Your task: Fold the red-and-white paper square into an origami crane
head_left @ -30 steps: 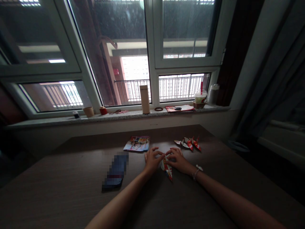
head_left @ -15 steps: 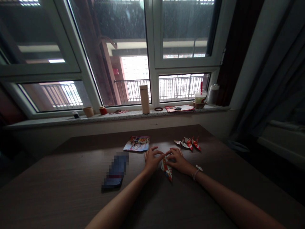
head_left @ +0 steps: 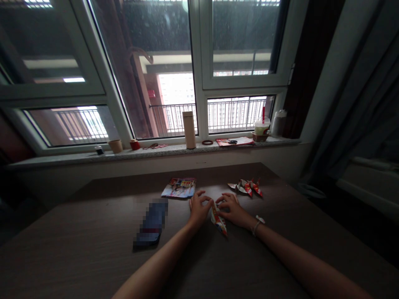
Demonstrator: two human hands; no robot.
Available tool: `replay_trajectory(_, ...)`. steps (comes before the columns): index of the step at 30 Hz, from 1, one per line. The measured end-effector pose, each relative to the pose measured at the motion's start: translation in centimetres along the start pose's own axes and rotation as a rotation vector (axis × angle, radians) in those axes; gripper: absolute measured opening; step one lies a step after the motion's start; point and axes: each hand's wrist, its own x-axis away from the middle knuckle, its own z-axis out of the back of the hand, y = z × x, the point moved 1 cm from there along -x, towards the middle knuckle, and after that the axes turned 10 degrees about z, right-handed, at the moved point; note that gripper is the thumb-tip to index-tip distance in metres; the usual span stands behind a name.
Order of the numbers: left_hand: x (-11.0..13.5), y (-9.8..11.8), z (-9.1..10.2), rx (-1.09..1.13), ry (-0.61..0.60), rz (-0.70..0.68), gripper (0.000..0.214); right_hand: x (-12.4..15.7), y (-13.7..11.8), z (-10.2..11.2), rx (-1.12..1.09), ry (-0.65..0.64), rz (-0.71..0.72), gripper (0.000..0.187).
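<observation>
A folded strip of printed paper, red, white and yellow, lies slantwise on the table with its pointed end toward me. My left hand pinches its far end between thumb and forefinger. Beside its right edge, my right hand has its fingers curled and the thumb and fingertips on the paper. Exactly how the right fingertips grip is too small to make out. Beyond the right hand, several folded paper cranes in red and white stand in a cluster.
Glossy printed sheets lie beyond my left hand. A blurred-out dark blue object rests left of my forearm on the brown table. On the windowsill stand a tall bottle, a paper cup and a drink cup.
The near tip of the folded paper has swung slightly to the right. My left fingertips have shifted a little to the left; both forearms stay nearly where they were.
</observation>
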Motion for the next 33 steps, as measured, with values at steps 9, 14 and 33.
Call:
replay_trajectory(9,-0.1,-0.8,-0.3,-0.062,-0.049,-0.034,0.01,0.0,0.4,0.2,-0.027,0.117,-0.013,0.018)
replay_trajectory(14,0.1,-0.6,0.0,-0.131,-0.069,-0.037,0.005,0.1,0.8,0.1,-0.021,0.171,-0.027,0.015)
replay_trajectory(33,0.2,-0.5,0.8,-0.287,-0.129,-0.059,0.009,0.2,0.2,0.7,0.11,0.175,-0.089,0.008)
